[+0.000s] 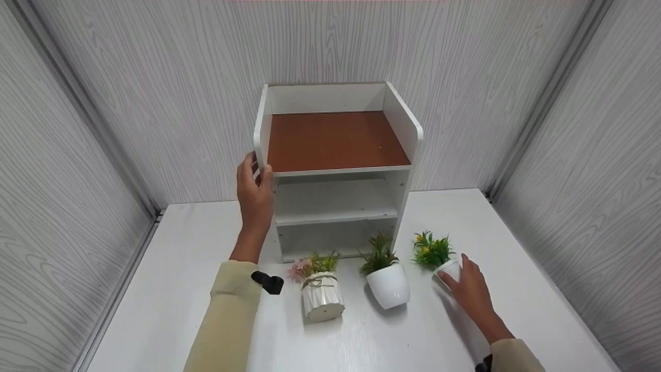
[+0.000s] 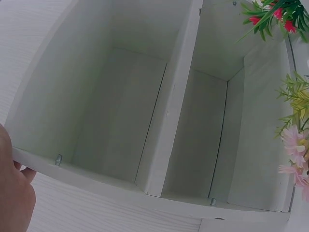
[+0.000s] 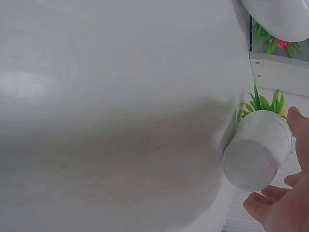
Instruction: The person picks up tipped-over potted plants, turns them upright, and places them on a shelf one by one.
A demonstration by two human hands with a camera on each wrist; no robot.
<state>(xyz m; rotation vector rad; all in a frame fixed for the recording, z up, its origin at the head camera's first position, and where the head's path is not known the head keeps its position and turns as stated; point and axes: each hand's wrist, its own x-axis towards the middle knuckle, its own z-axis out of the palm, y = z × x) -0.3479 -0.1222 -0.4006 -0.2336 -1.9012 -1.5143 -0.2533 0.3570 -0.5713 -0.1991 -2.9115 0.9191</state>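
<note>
At the left of the white shelf unit (image 1: 338, 219), my left hand (image 1: 256, 194) grips the front edge of its upright side panel, thumb in front and fingers behind. In the left wrist view, part of this hand (image 2: 17, 188) shows at the panel's edge. My right hand (image 1: 472, 289) holds a small white pot (image 1: 450, 269) of green leaves and yellow flowers between thumb and fingers. The pot is tipped over, its leaves towards the back. In the right wrist view, its round base (image 3: 249, 165) faces the camera and the fingertips are right at its sides.
Two more potted plants lie before the shelf: a ribbed, twine-tied pot (image 1: 323, 297) with pink flowers, and a glossy white pot (image 1: 388, 287) with red flowers among its leaves. The shelf has a brown top (image 1: 335, 142) and two compartments. Wood-grain walls (image 1: 583, 170) surround the white table (image 1: 170, 289).
</note>
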